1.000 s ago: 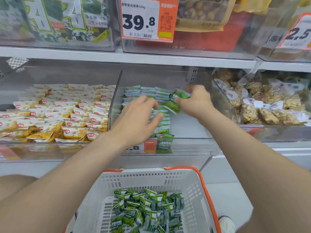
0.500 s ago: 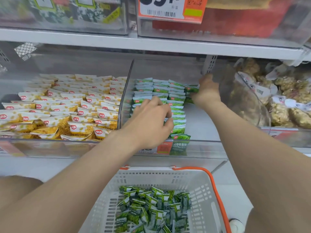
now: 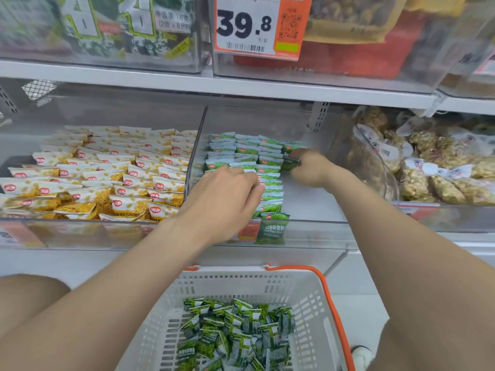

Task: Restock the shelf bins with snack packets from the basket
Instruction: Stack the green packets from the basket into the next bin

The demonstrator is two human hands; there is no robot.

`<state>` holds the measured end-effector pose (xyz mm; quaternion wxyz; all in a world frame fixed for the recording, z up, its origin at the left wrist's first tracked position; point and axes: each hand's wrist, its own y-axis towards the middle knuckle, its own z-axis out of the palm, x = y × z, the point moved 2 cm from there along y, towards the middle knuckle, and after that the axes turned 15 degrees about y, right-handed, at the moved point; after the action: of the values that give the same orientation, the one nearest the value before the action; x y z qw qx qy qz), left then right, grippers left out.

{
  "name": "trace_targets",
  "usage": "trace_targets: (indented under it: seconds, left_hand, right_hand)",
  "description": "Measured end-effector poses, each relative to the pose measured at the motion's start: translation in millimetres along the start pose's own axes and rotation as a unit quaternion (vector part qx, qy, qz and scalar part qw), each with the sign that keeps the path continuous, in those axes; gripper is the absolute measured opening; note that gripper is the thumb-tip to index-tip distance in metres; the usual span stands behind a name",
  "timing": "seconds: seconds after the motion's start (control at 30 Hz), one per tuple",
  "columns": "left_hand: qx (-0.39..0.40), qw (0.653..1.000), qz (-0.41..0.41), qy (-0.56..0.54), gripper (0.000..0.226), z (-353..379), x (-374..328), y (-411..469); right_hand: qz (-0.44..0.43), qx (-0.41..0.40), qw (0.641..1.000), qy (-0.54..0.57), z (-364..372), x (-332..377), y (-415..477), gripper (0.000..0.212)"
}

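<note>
Rows of green snack packets (image 3: 245, 153) stand in the clear middle shelf bin (image 3: 308, 226). My left hand (image 3: 227, 194) lies palm down on the front rows with its fingers spread flat. Deep in the bin, at the back right end of the rows, my right hand (image 3: 310, 167) holds a green packet (image 3: 290, 160) in curled fingers. Below, a white basket (image 3: 316, 303) with an orange handle holds several more green packets (image 3: 235, 333).
The left bin holds yellow-and-white packets (image 3: 107, 172); the right bin (image 3: 428, 167) holds bagged nut clusters. The shelf above carries bins and a 39.8 price tag (image 3: 257, 25). The middle bin's right half shows bare floor (image 3: 308, 199).
My right hand carried the green packet from the middle of the bin back to the rear right end of the rows. The left hand stayed on the front rows. The view shifted.
</note>
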<state>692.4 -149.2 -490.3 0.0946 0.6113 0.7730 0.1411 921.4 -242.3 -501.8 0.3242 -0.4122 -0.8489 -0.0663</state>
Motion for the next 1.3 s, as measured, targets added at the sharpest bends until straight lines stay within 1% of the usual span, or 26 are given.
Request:
trace_targets:
  seconds: [0.03,0.1,0.2,0.27,0.3,0.33,0.37,0.43,0.47,0.5,0.6,0.67,0.73,0.8,0.87,0.93,0.97,1.03,1.13,1.17,1.27,1.3]
  left_hand:
    - [-0.003,1.000,0.003,-0.005,0.038,-0.2,-0.5,-1.4]
    - [-0.019,1.000,0.013,-0.008,0.036,-2.2,-0.2,-5.0]
    - [-0.062,0.997,0.035,-0.006,0.027,-13.2,-2.8,-12.6]
    - [-0.104,0.994,0.029,-0.007,0.019,-29.7,-9.8,-22.4]
    - [-0.110,0.994,0.020,-0.009,0.016,-38.1,-12.5,-28.6]
    - [-0.094,0.995,0.016,-0.013,0.016,-46.0,-15.6,-35.4]
    - [-0.055,0.998,0.026,-0.015,0.018,-51.2,-18.6,-43.5]
    - [0.078,0.994,0.071,0.005,0.021,-50.1,-21.2,-60.5]
    - [0.147,0.985,0.086,0.020,0.020,-45.1,-20.7,-68.9]
    - [0.200,0.975,0.093,0.033,0.018,-36.5,-18.8,-76.3]
    - [0.303,0.947,0.080,0.077,0.015,3.8,-11.6,-90.7]
    - [0.378,0.921,0.060,0.069,0.021,40.6,-8.1,-97.3]
    - [0.448,0.891,0.033,0.063,0.025,74.7,-6.1,-105.2]
    - [0.472,0.878,0.008,0.080,0.027,102.6,-2.7,-115.8]
    - [0.458,0.883,-0.026,0.101,0.023,129.2,2.0,-129.9]
    - [0.443,0.887,-0.079,0.105,0.017,159.5,10.3,-151.3]
    - [0.443,0.884,-0.106,0.104,0.018,175.0,14.5,-163.8]
    - [0.449,0.876,-0.141,0.104,0.025,205.4,21.7,-188.5]
    - [0.468,0.864,-0.170,0.074,0.030,237.4,25.0,-211.7]
    - [0.476,0.860,-0.179,0.056,0.036,247.3,25.2,-214.4]
    - [0.503,0.834,-0.225,-0.019,0.064,274.7,28.2,-217.4]
    - [0.505,0.830,-0.235,-0.032,0.068,281.1,28.0,-217.3]
  right_hand:
    - [-0.006,0.013,1.000,-0.007,-0.7,2.2,-4.6,0.057]
    - [-0.021,0.000,1.000,-0.021,-4.7,10.5,-14.8,0.060]
    - [-0.072,-0.090,0.990,-0.084,-10.8,27.5,-47.7,0.047]
    - [-0.136,-0.141,0.975,-0.106,-9.4,42.3,-81.9,0.039]
    - [-0.167,-0.155,0.968,-0.102,-8.0,50.2,-101.6,0.037]
    - [-0.194,-0.158,0.964,-0.094,-6.7,58.4,-121.9,0.034]
    - [-0.213,-0.149,0.961,-0.090,-4.7,65.7,-142.5,0.031]
    - [-0.232,-0.109,0.962,-0.098,1.5,78.2,-179.8,0.024]
    - [-0.238,-0.079,0.962,-0.108,8.3,81.2,-193.8,0.023]
    - [-0.241,-0.045,0.962,-0.120,17.4,82.1,-204.6,0.023]
    - [-0.237,0.067,0.951,-0.185,55.2,70.7,-219.5,0.020]
    - [-0.222,0.141,0.935,-0.237,80.8,56.6,-223.8,0.018]
    - [-0.208,0.198,0.917,-0.275,99.7,44.7,-225.7,0.011]
    - [-0.209,0.233,0.900,-0.304,111.4,39.4,-225.2,0.006]
    - [-0.207,0.263,0.889,-0.314,117.0,38.7,-223.5,0.007]
    - [-0.209,0.285,0.881,-0.314,121.1,39.0,-219.1,0.009]
    - [-0.210,0.294,0.879,-0.310,123.0,39.7,-215.8,0.009]
    - [-0.211,0.304,0.878,-0.305,125.9,41.4,-208.4,0.007]
    - [-0.214,0.313,0.876,-0.299,130.7,45.2,-198.9,0.011]
    - [-0.216,0.315,0.875,-0.298,132.1,46.2,-196.1,0.012]
    - [-0.220,0.326,0.869,-0.300,136.7,47.2,-190.3,0.012]
    - [-0.219,0.330,0.868,-0.301,138.8,46.8,-188.4,0.011]
